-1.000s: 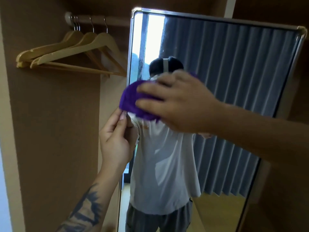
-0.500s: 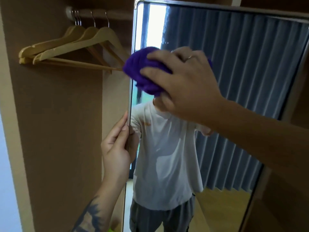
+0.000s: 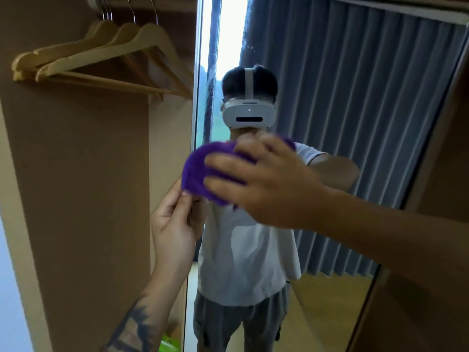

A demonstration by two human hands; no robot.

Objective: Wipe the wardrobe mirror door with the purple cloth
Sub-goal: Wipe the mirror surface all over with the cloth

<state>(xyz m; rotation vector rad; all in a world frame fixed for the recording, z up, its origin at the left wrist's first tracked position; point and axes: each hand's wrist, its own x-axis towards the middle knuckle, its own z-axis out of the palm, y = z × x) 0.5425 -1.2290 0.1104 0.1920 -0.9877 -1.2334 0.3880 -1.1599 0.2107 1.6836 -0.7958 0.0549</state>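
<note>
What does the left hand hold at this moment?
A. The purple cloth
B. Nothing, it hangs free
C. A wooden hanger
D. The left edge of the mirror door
D: the left hand pinches the left edge of the mirror door, while the right hand presses the purple cloth on the glass.

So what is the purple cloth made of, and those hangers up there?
The purple cloth looks like soft, fluffy fabric, maybe microfibre: its edge is fuzzy and it bunches under the right hand. The hangers look like pale, smooth wood with thin metal hooks on top, though painted plastic could look similar from here.
</note>
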